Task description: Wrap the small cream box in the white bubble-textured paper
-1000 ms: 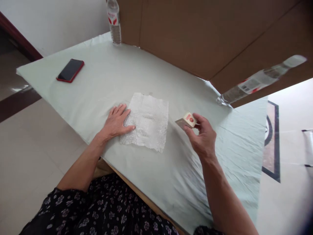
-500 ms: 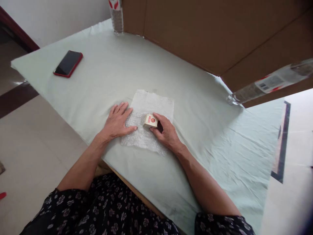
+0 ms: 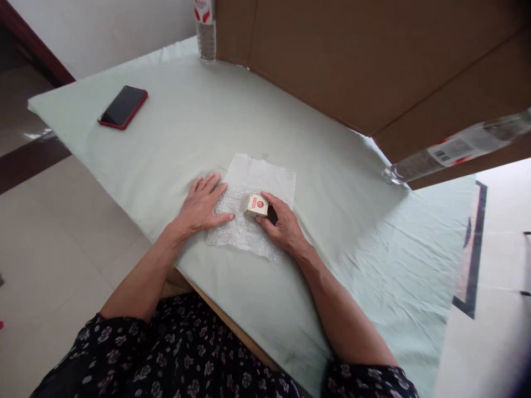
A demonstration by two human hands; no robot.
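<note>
A sheet of bubble wrap (image 3: 259, 171) lies flat on the pale green cloth in front of me. On its middle sits a small cream box (image 3: 256, 205) with red print on top. My right hand (image 3: 284, 221) grips the box from the right, thumb on the near side and fingers on the far side. My left hand (image 3: 204, 204) rests flat with fingers spread, its thumb and fingertips at the left edge of the wrap. It holds nothing.
At the far left of the table lies a phone (image 3: 123, 107) in a red case. A large brown cardboard panel (image 3: 311, 61) stands at the back, with a clear bottle (image 3: 206, 33) at its left and another bottle (image 3: 452, 148) at its right. The cloth (image 3: 166, 138) covers the table.
The whole view has shifted slightly. Both hands, the small box and the bubble wrap keep the same places relative to each other.
</note>
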